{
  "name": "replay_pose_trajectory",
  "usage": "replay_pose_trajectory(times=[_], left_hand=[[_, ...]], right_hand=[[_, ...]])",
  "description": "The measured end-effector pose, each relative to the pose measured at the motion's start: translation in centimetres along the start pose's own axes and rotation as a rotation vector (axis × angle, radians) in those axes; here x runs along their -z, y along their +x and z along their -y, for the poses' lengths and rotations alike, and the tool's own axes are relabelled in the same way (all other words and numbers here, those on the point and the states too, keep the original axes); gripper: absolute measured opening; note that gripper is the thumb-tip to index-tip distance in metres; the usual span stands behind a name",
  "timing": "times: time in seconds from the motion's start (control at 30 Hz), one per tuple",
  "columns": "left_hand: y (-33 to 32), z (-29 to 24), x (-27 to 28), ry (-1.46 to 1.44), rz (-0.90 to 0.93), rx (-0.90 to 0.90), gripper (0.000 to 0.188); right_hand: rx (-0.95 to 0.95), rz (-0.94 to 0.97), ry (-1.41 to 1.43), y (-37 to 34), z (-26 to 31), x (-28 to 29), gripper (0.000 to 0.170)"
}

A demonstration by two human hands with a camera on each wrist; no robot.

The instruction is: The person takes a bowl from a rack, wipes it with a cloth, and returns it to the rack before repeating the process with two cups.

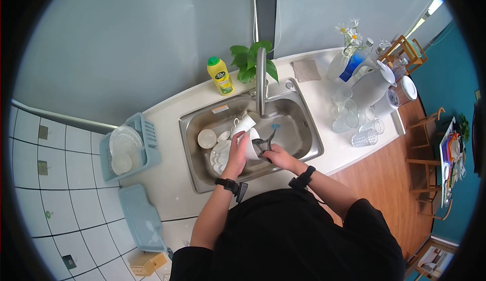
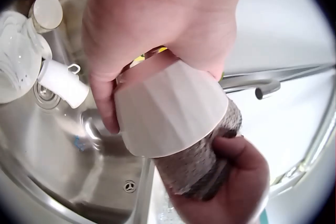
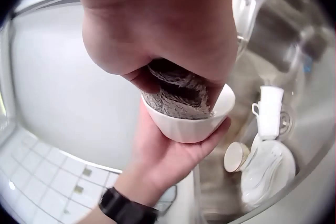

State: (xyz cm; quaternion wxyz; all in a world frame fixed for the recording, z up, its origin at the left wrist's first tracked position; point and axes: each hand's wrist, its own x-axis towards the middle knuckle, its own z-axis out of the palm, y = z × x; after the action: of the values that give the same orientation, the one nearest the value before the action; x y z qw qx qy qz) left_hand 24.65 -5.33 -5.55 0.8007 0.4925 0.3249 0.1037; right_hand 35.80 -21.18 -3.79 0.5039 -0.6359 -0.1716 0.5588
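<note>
My left hand (image 1: 237,155) grips a white faceted bowl (image 2: 170,108) over the near part of the sink, fingers and thumb spread round its foot. In the right wrist view the left palm lies beneath the bowl (image 3: 191,128). My right hand (image 1: 281,157) holds a bunched grey-brown dishcloth (image 2: 191,169) and presses it inside the bowl, over the rim. Below, in the sink (image 1: 298,124), lie a white mug (image 2: 63,83), a small cup (image 1: 206,139) and stacked white dishes (image 3: 269,174). The bowl's inside is mostly covered by the cloth and fingers.
A faucet (image 1: 261,83) arches over the sink. Behind it stand a yellow cleaner bottle (image 1: 220,76) and a green plant (image 1: 248,61). To the left is a blue dish rack (image 1: 150,139) with white dishes. Glasses (image 1: 364,138) and a white pitcher (image 1: 373,88) crowd the right counter.
</note>
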Motion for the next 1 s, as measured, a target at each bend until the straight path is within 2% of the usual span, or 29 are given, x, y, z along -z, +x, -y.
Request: replay_pose_trajectory(times=[0.07, 0.1, 0.17, 0.2, 0.27, 0.3, 0.37, 0.4, 0.47, 0.5, 0.57, 0.6, 0.67, 0.7, 0.73, 0.8, 0.93, 1.0], left_hand=[[0.0, -0.8, 0.0, -0.263, 0.064, 0.261, 0.058], [-0.1, -0.7, 0.0, -0.262, 0.065, 0.261, 0.058], [-0.2, -0.6, 0.1, -0.412, 0.065, 0.386, 0.064], [-0.1, -0.2, 0.4, -0.410, 0.066, 0.387, 0.064], [0.3, 0.6, 0.9, -0.465, 0.045, 0.400, 0.064], [0.2, 0.6, 0.6, -0.463, 0.046, 0.403, 0.064], [0.0, 0.6, 0.0, -0.569, 0.063, 0.379, 0.063], [0.0, 0.4, -0.1, -0.569, 0.063, 0.379, 0.063], [-0.2, 0.0, -0.1, -0.565, 0.141, 0.423, 0.061], [-0.7, -0.7, -0.3, -0.565, 0.137, 0.422, 0.061], [-1.6, -2.5, -1.0, -0.306, 0.043, 0.414, 0.055], [-1.7, -2.3, -0.9, -0.307, 0.039, 0.414, 0.055], [-1.6, -2.2, -0.8, -0.220, 0.043, 0.190, 0.049], [-1.5, -1.9, -0.7, -0.176, 0.047, 0.079, 0.046], [-1.3, -1.8, -0.4, -0.176, 0.049, 0.078, 0.046], [-1.1, -2.1, 0.2, -0.009, 0.185, 0.152, 0.044], [-1.7, -2.1, -1.2, 0.147, 0.154, 0.204, 0.044], [-1.9, -1.9, -2.3, 0.070, 0.032, 0.176, 0.046]], right_hand=[[0.285, 0.066, -0.389, -0.6, -0.3, 0.3, 0.023], [0.286, 0.065, -0.388, -0.5, -0.9, 0.9, 0.023], [0.643, 0.027, -0.921, -0.1, -1.9, 1.9, 0.025], [0.643, 0.024, -0.919, -0.2, -2.0, 2.0, 0.025], [0.901, -0.098, -0.850, -0.3, -2.3, 2.1, 0.024], [0.899, -0.101, -0.848, -0.3, -2.5, 2.0, 0.024], [0.732, -0.098, -0.646, -0.3, -2.9, 1.3, 0.024], [0.732, -0.099, -0.646, -0.2, -3.0, 0.9, 0.024], [0.649, -0.188, -0.362, -0.1, -3.0, 0.2, 0.028], [0.650, -0.184, -0.361, -0.2, -2.7, 0.1, 0.028], [0.368, -0.273, -0.045, -0.6, -1.9, 0.4, 0.027], [0.368, -0.270, -0.045, -0.5, -1.9, 0.7, 0.027], [0.344, -0.167, 0.203, 0.2, -1.5, 1.8, 0.027], [0.352, -0.147, 0.145, 0.2, -1.0, 2.2, 0.028], [0.352, -0.148, 0.145, 0.4, -0.7, 2.3, 0.028], [0.277, -0.200, 0.324, 0.6, 0.0, 2.3, 0.028], [0.340, -0.296, 0.346, 1.8, -0.7, 2.4, 0.027], [0.381, -0.418, -0.183, 1.5, -0.6, 1.6, 0.027]])
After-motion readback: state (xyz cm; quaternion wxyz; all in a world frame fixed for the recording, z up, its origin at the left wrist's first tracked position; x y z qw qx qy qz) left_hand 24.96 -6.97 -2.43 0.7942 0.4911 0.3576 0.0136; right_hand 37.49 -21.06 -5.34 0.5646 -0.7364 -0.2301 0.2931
